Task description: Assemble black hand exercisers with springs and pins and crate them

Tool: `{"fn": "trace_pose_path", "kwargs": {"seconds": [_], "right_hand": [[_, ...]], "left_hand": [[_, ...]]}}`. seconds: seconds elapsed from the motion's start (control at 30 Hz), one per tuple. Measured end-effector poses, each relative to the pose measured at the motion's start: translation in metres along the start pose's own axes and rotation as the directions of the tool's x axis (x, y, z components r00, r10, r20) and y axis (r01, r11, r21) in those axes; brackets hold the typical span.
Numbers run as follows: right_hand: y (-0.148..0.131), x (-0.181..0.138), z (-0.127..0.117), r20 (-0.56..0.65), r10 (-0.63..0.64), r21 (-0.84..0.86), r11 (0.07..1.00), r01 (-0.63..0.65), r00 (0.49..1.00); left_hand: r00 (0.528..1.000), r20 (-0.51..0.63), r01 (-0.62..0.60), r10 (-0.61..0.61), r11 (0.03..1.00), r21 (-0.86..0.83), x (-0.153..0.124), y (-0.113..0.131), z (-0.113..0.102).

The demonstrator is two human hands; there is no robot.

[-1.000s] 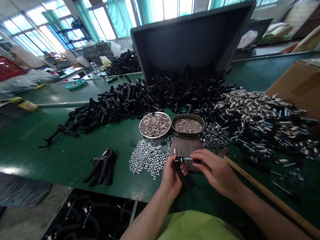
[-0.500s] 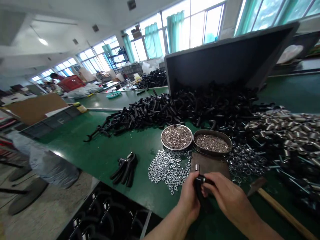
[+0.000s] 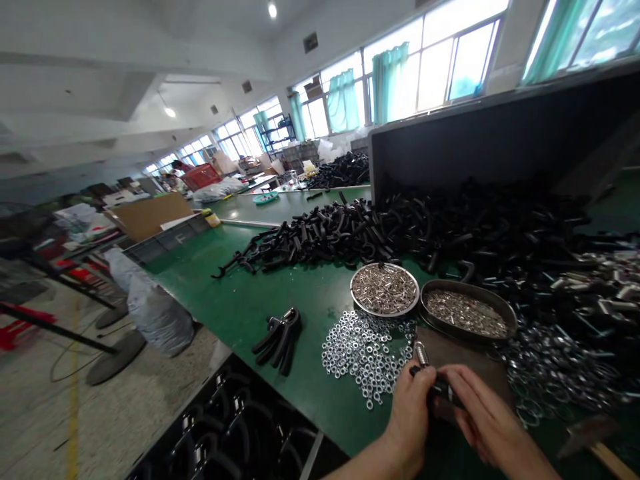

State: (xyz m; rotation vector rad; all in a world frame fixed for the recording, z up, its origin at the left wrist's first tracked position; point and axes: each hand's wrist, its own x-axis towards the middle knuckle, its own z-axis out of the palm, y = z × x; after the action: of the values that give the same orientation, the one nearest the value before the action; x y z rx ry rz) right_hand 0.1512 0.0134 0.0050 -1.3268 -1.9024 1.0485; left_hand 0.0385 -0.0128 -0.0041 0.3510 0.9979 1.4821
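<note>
My left hand (image 3: 407, 413) is closed round a black curved handle part (image 3: 440, 388) with a shiny metal sleeve (image 3: 421, 353) sticking up from its top. My right hand (image 3: 483, 413) grips the same part from the other side, its fingers partly hiding it. Both hands are over the near edge of a brown pad (image 3: 463, 350). Left of them lies a spread of small silver nuts (image 3: 363, 353). Beyond the pad stand a round dish of metal pins (image 3: 385, 289) and an oval tin of small metal pieces (image 3: 467, 313).
A small group of black handles (image 3: 279, 339) lies on the green table (image 3: 215, 313) at left. A long heap of black parts (image 3: 340, 233) spills from a large grey bin (image 3: 480, 147). A hammer (image 3: 587, 437) and silver rings (image 3: 555, 377) lie right; a black tray of handles (image 3: 240, 427) is below.
The camera view has turned left, so the table things appear further right. Both hands still hold the black part, its metal sleeve now tilted, and my right-hand fingers have shifted along it.
</note>
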Motion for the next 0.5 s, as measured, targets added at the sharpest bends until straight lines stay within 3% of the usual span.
{"fn": "trace_pose_path", "kwargs": {"seconds": [0.07, 0.17, 0.2, 0.3, 0.33, 0.43, 0.5], "right_hand": [[0.003, 0.002, -0.003, -0.009, -0.010, 0.004, 1.000, 0.010, 1.000], [0.007, 0.004, -0.007, -0.097, -0.252, -0.043, 0.967, 0.249, 0.963], [0.007, 0.003, -0.007, -0.079, -0.233, -0.040, 0.972, 0.230, 0.969], [0.007, 0.001, -0.008, 0.065, 0.026, -0.005, 1.000, -0.026, 0.998], [0.008, 0.001, -0.007, 0.063, 0.040, -0.013, 0.999, -0.039, 0.997], [0.013, 0.002, -0.007, -0.077, -0.222, -0.068, 0.974, 0.217, 0.972], [0.016, 0.003, -0.007, -0.047, -0.214, -0.049, 0.976, 0.212, 0.976]], "left_hand": [[1.000, -0.018, 0.020, -0.022, 0.998, -0.057, 0.002, -0.001, 0.001], [0.999, -0.047, -0.007, 0.002, 0.995, -0.096, 0.003, 0.001, 0.002], [0.999, -0.039, -0.023, 0.020, 0.997, -0.069, 0.002, 0.003, 0.003], [0.999, 0.023, -0.025, 0.024, 1.000, 0.017, 0.000, 0.007, 0.005], [1.000, 0.024, -0.017, 0.017, 1.000, 0.014, -0.001, 0.008, 0.005], [1.000, -0.010, -0.022, 0.021, 0.999, -0.024, 0.000, 0.010, 0.005], [1.000, -0.002, -0.024, 0.024, 1.000, 0.013, 0.001, 0.011, 0.005]]}}
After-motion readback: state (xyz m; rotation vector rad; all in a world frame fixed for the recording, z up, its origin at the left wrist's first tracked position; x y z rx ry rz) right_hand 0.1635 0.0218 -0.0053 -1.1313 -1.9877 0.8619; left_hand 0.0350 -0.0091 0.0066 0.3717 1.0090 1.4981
